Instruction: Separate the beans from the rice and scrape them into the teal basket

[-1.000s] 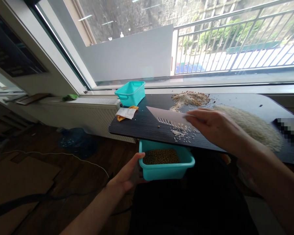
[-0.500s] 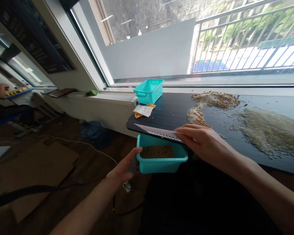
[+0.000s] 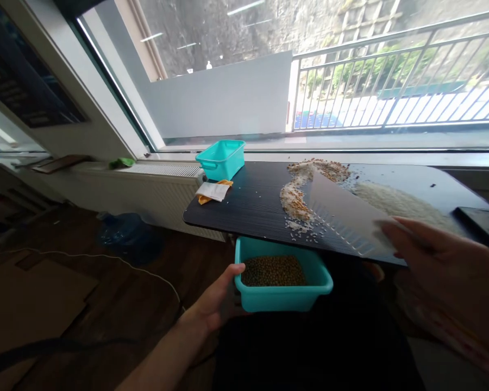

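My left hand (image 3: pixel 215 305) grips the left end of a teal plastic bin (image 3: pixel 287 300), thumb on its rim, just below the table's front edge. Small tan beans (image 3: pixel 275 270) cover the bin's floor. Blurred by motion, my right hand (image 3: pixel 440 266) pinches a thin, pale plastic scraper with a toothed edge (image 3: pixel 346 217) above the dark table (image 3: pixel 256 209). Behind the scraper's tip lies a curved pile of mixed white and orange-brown grains (image 3: pixel 295 202), with loose white grains at its near end. A larger spread of white rice-like grains (image 3: pixel 403 202) is partly hidden behind the scraper.
A second teal bin (image 3: pixel 224 161) stands at the table's far left, by the window. In front of it are a white paper and yellow cloth (image 3: pixel 214 191). A dark flat object (image 3: pixel 481 220) lies at right. A large blue water bottle (image 3: pixel 128 236) is on the floor.
My right hand has carried the scraper away from above the bin, to the right over the table. The bin has shifted slightly toward me in my left hand. The view has turned right.
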Available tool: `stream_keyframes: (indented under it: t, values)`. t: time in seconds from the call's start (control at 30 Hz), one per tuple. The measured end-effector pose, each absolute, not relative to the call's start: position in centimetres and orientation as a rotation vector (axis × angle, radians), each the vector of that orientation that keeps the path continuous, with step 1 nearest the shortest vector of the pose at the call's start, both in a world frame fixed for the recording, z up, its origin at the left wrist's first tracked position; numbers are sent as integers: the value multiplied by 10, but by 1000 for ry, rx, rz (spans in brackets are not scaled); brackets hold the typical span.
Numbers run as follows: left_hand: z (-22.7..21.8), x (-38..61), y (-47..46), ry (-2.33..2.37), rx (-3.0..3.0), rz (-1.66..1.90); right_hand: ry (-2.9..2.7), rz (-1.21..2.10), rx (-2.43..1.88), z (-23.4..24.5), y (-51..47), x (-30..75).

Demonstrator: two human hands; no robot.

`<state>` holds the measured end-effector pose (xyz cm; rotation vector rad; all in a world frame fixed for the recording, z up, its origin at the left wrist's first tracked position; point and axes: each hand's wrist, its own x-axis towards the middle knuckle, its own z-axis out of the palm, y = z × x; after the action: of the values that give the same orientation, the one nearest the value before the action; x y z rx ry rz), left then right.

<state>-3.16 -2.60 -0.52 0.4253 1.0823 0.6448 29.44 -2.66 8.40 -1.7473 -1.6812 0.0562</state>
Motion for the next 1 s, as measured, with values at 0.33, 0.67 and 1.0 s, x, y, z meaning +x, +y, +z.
stream_keyframes:
  t: [0.33,0.67,1.0]
  values:
    - [-5,3,-28,1072,471,531,-1845,67,-1630,90,-11,297]
    - [-7,6,-26,1075,399,556,-1799,162,-1698,94,-11,302]
    - [-7,7,-25,1020,429,543,-1783,373,-1605,95,-13,296]
